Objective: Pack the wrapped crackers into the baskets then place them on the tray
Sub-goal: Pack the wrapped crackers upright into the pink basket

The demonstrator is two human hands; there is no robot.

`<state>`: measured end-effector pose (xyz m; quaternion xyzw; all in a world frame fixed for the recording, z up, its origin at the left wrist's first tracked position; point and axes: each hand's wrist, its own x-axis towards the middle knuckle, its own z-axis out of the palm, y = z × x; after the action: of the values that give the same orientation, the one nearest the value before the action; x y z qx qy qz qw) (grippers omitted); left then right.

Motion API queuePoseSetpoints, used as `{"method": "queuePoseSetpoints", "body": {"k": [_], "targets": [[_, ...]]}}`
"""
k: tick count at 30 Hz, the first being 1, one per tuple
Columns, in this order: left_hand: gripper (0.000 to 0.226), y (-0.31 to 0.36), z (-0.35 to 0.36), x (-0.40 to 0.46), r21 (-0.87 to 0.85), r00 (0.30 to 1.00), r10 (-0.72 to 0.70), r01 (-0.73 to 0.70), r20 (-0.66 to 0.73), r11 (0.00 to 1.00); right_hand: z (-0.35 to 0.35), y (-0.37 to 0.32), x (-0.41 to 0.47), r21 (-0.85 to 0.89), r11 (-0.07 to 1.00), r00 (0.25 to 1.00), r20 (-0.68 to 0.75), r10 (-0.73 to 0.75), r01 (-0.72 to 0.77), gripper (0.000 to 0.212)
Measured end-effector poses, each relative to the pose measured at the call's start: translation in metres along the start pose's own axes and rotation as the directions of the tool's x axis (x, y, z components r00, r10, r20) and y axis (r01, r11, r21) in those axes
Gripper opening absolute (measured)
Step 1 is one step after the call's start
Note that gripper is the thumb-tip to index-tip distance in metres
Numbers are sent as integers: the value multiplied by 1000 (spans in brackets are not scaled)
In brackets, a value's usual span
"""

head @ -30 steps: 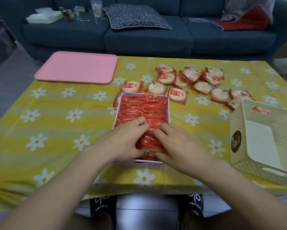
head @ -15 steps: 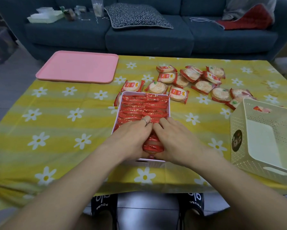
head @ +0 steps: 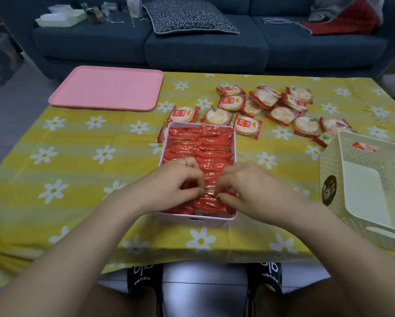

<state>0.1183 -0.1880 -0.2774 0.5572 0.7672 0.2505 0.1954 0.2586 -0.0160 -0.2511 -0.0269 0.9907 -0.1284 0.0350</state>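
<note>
Left hand (head: 173,186): hovering over the near half of the pink basket (head: 217,221), its grip curling, thumb and fingertips pinching at the packed crackers (head: 198,145).
Right hand (head: 247,188): sitting beside it, grip likewise pinching a wrapper edge.
Packed crackers: standing on edge in rows, filling the basket.
Loose crackers (head: 272,106): lying scattered on the table (head: 77,156) beyond the basket.
Cream basket (head: 352,191): tilting at the right edge.
Pink tray (head: 107,88): lying far left.

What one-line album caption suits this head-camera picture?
Both hands, left hand and right hand, pinch wrapped crackers inside the full pink basket.
</note>
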Motion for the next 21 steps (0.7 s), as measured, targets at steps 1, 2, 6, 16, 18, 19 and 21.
{"method": "queuePoseSetpoints", "body": {"k": [1, 2, 6, 16, 18, 19, 21], "targets": [[3, -1, 4, 3, 34, 1000, -4, 4, 11, 999, 4, 0, 2, -40, 999, 1000, 16, -4, 4, 11], [3, -1, 7, 6, 67, 1000, -11, 10, 18, 998, 7, -1, 4, -66, 998, 1000, 22, -5, 6, 12], [6, 0, 9, 9, 82, 1000, -30, 30, 5, 996, 10, 0, 3, -23, 1000, 1000, -18, 10, -11, 12], [15, -8, 3, 36, 76, 900, -128, 174, -416, 982, 1, 13, 14, 145, 986, 987, -129, 96, -77, 13], [35, -13, -3, 51, 164, 892, -168, 257, -419, 952, -1, 28, 29, 303, 936, 926, -267, 265, -181, 19], [42, -15, -6, 58, 217, 897, -196, 299, -396, 929, -1, 34, 37, 375, 898, 891, -291, 349, -229, 25], [51, -19, -7, 71, 304, 906, -254, 361, -338, 882, 2, 46, 52, 495, 811, 844, -248, 475, -311, 38]]}}
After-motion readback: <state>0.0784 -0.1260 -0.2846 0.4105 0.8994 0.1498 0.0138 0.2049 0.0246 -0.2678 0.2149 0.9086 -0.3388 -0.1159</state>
